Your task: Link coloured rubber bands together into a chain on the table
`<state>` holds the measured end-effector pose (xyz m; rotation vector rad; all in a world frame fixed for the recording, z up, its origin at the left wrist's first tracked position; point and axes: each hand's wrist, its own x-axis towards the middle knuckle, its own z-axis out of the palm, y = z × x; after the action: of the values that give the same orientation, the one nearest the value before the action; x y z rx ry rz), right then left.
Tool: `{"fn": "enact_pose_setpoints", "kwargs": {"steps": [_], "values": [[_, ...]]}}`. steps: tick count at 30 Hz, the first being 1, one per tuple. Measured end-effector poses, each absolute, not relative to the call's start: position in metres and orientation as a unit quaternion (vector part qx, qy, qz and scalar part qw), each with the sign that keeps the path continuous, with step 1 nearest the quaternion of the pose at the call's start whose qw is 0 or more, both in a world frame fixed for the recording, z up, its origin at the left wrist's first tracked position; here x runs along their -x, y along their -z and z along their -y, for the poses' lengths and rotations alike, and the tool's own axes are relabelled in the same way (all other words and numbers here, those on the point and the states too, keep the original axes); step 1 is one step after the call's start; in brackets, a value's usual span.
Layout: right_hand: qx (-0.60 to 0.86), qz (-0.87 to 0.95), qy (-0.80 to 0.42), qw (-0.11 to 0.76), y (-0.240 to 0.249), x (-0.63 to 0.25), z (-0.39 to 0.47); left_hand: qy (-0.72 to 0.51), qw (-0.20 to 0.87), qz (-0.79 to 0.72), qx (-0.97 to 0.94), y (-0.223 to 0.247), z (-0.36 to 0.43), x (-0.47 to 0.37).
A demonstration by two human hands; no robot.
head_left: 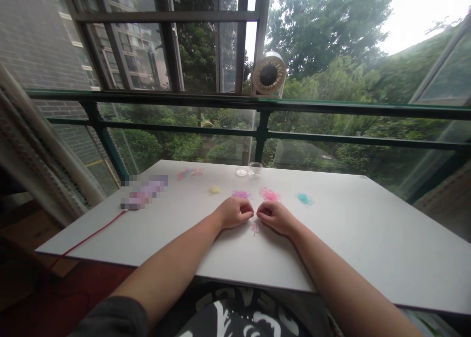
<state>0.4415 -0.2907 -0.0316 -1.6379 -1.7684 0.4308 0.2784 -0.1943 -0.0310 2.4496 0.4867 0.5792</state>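
Note:
My left hand [235, 212] and my right hand [275, 217] rest on the white table [154, 234], fingertips nearly meeting. Both are closed in a pinch; whatever is between the fingers is too small to make out. Just below the fingertips lies a small pinkish strand [254, 229], looking like thin linked loops. Beyond the hands are loose piles of thin bands: a purple pile [241, 194], a pink pile [270, 194], a yellow pile [214, 190] and a teal pile [305, 198].
A mixed-colour pile [190, 173] sits at the back left. Near the rear edge are a clear round lid [241, 172] and a clear tub [255, 170]. A blurred-out device [145, 192] with a red cable [91, 235] lies left. A round fan [269, 73] stands by the green railing [331, 107].

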Motion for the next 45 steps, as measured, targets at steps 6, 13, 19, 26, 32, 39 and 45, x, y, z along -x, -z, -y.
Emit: {"fn": "enact_pose_setpoints", "kwargs": {"steps": [6, 13, 19, 26, 32, 39, 45], "values": [[0.648, 0.672, -0.136, 0.331, 0.034, -0.442, 0.289, -0.284, 0.22, -0.234, -0.903, 0.034, 0.171, -0.275], [0.647, 0.69, -0.113, 0.303, 0.038, -0.442, 0.287, -0.312, 0.153, -0.327, -0.879, 0.04, 0.148, -0.276], [0.636, 0.699, -0.13, 0.3, 0.041, -0.446, 0.286, -0.309, 0.155, -0.345, -0.873, 0.044, 0.146, -0.281], [0.637, 0.696, -0.14, 0.3, 0.039, -0.447, 0.286, -0.294, 0.172, -0.369, -0.865, 0.04, 0.15, -0.281], [0.64, 0.695, -0.143, 0.295, 0.036, -0.445, 0.286, -0.296, 0.168, -0.382, -0.859, 0.039, 0.149, -0.28], [0.645, 0.695, -0.136, 0.288, 0.036, -0.446, 0.287, -0.286, 0.174, -0.395, -0.856, 0.04, 0.147, -0.282], [0.649, 0.694, -0.13, 0.283, 0.034, -0.444, 0.288, -0.289, 0.174, -0.397, -0.854, 0.039, 0.146, -0.279]]}}
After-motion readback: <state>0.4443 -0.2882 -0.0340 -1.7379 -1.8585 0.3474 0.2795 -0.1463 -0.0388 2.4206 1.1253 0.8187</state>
